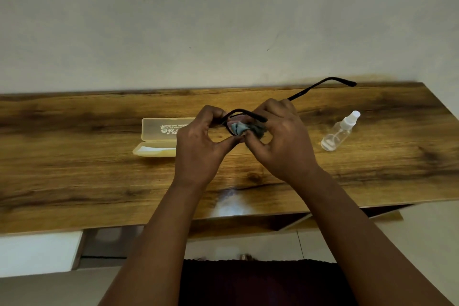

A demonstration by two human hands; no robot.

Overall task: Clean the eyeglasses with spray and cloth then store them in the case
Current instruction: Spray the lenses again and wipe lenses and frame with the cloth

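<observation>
Black-framed eyeglasses (320, 85) are held above the middle of the wooden table (74, 161), one temple arm sticking out to the upper right. My left hand (198, 141) pinches the frame at a lens rim. My right hand (280, 139) pinches a bunched blue-grey cloth (239, 128) against the lens. A pale yellow translucent case (159, 136) lies open on the table just left of my left hand. A small clear spray bottle (339, 133) with a white nozzle lies on its side to the right.
The table runs against a plain light wall. Its front edge lies near my forearms, with a white panel and open shelf space below. The table's right end is past the bottle.
</observation>
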